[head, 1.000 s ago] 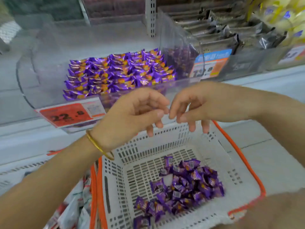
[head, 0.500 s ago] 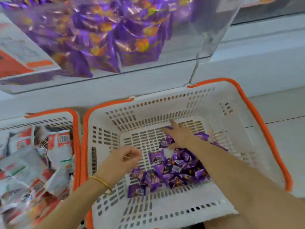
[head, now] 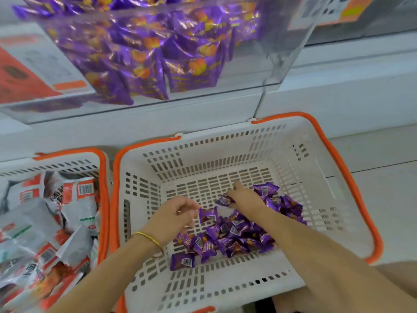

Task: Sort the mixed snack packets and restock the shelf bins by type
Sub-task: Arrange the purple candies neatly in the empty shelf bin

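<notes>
- The purple packets (head: 234,236) lie in a loose heap on the floor of the white basket (head: 352,188), toward its near right; one stray sits apart at the near edge of the heap.
- Right grip (head: 247,196) is down on the far side of the heap, forefinger straight and pointing away. A packet pokes out at its thumb side, but the thumb is hidden, so I cannot tell if it is pinched or merely touched.
- Left grip (head: 178,214) hovers just left of the heap with fingers curled inward, close beside one packet. Whether anything is held inside the curl I cannot tell.
- The clear bin (head: 288,41) on the shelf (head: 338,91) above already holds the same purple packets. That is where these belong.
- Likely step: gathering a handful to lift up to the bin.
- Risks from here:
  - The wrappers look slick and small, so a loose handful could shed packets on the way up, and they could drop back or fall outside the basket.
  - The basket floor is slotted — a wrapper end could snag in a slot and tear or slip from the grip.
  - A second basket (head: 102,188) of white-and-red packets (head: 67,199) stands touching on the left. A dropped purple packet landing there would undo the sorting.
  - The bin wall overhangs the basket, so a quick lift could knock knuckles or packets against its lower edge.
  - The bangle (head: 150,237) on the left wrist could catch the basket wall if that arm sweeps low.
</notes>
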{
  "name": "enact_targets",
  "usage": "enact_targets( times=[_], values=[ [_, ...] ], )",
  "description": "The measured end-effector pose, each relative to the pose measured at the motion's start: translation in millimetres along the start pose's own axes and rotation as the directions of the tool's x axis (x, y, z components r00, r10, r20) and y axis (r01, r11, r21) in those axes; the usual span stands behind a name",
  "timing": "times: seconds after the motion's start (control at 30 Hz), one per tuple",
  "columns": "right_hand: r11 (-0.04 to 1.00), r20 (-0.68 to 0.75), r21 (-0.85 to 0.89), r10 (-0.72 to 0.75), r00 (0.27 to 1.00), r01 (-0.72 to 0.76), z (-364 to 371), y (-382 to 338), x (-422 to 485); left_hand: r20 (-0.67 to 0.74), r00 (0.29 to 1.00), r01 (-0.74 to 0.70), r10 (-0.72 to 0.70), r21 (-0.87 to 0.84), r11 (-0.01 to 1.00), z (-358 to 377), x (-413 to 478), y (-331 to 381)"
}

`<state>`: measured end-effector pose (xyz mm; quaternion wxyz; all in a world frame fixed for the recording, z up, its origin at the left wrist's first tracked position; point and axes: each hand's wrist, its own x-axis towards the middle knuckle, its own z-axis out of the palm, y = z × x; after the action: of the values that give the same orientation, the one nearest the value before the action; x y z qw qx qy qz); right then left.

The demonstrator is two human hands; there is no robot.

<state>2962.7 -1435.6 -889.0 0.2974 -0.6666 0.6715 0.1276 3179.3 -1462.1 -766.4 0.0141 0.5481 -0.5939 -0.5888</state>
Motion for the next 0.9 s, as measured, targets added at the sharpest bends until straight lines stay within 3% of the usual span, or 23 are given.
enact_targets(
  times=[0.07,0.1,0.17,0.23,0.3,0.4,0.47,0.53,0.67,0.8,0.9],
  values=[
    [0.935,-0.054,0.355,0.045,0.998,-0.023,-28.8,-12.9,-10.2,-0.009,1.000,0.014,-0.014,-0.053,0.999,-2.3,-4.0,3.0],
    [0.847,-0.067,0.532,0.041,0.997,0.001,-48.0,-21.6,-17.0,-0.024,1.000,0.018,-0.020,-0.079,0.997,-5.0,-5.8,5.2],
    [0.705,-0.107,0.703,-0.021,0.994,0.091,-92.4,-44.6,-39.3,-0.051,0.998,0.025,-0.034,-0.161,0.987,-13.9,-11.7,13.7],
    [0.717,-0.140,0.674,-0.112,0.984,0.178,-132.1,-70.6,-67.9,-0.026,0.999,0.012,-0.020,-0.299,0.954,-25.6,-25.7,29.8],
    [0.760,-0.189,0.599,-0.172,0.967,0.253,-159.9,-92.8,-91.4,-0.016,0.996,-0.087,0.087,-0.348,0.933,-37.9,-42.0,46.4],
    [0.791,-0.273,0.516,-0.212,0.938,0.329,-186.8,-117.3,-124.0,-0.093,0.942,-0.335,0.323,-0.170,0.927,-55.7,-67.7,71.4],
    [0.793,-0.330,0.490,-0.216,0.919,0.362,-197.4,-127.7,-141.2,-0.113,0.910,-0.410,0.398,-0.122,0.904,-65.9,-82.9,83.0],
    [0.798,-0.341,0.483,-0.209,0.917,0.362,-203.7,-132.9,-153.3,-0.126,0.910,-0.414,0.396,-0.186,0.891,-75.6,-97.1,88.1],
    [0.794,-0.404,0.459,-0.213,0.889,0.399,-204.8,-137.3,-163.0,-0.067,0.928,-0.352,0.367,-0.481,0.803,-87.7,-115.2,80.4],
    [0.884,-0.554,0.276,-0.174,0.814,0.377,-196.3,-142.0,-157.4,-0.022,0.967,-0.191,0.252,-0.716,0.672,-91.3,-119.8,82.3],
    [0.902,-0.625,0.096,-0.274,0.731,0.421,-191.2,-148.7,-157.0,-0.040,0.984,-0.142,0.174,-0.762,0.632,-96.5,-115.0,82.4]
  ],
)
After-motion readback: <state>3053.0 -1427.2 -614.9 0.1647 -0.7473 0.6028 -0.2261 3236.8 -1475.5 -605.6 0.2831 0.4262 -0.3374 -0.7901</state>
